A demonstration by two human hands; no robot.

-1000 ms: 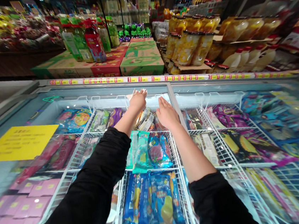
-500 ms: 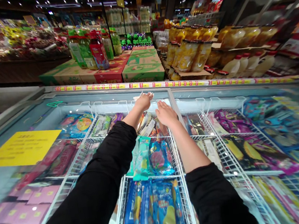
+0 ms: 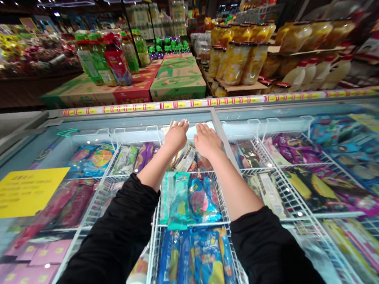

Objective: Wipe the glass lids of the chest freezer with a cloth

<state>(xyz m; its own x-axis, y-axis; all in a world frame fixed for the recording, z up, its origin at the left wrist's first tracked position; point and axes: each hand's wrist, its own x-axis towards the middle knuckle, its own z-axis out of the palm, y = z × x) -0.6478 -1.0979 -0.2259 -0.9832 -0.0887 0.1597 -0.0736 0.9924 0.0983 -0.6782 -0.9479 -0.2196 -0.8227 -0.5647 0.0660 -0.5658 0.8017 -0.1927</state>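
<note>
Both arms, in black sleeves, reach forward over the glass top of a chest freezer (image 3: pixel 216 132). My left hand (image 3: pixel 176 135) is palm down with its fingers stretched out, near the far rim. Beside it, a small gap apart, my right hand (image 3: pixel 207 141) lies flat with fingers extended near the metal divider. Something thin and white (image 3: pixel 165 129) shows at the fingertips; its kind and whether it is gripped cannot be made out. Below are wire baskets with teal ice-pop packets (image 3: pixel 178 199), blue ice-pop packets (image 3: pixel 211 264) and a round-fruit blue packet (image 3: pixel 200 199).
A yellow notice (image 3: pixel 22 193) lies on the glass at left, above pink boxes (image 3: pixel 28 278). A price-tag strip (image 3: pixel 172 105) runs along the far rim. Beyond it stand drink bottles (image 3: pixel 118 59) on cartons (image 3: pixel 176 81) and jars of yellow fruit (image 3: pixel 252 65).
My left hand has moved slightly left and nearer, its fingers now flatter. My right hand stays near the divider, fingers a little more spread. The view has shifted slightly.
</note>
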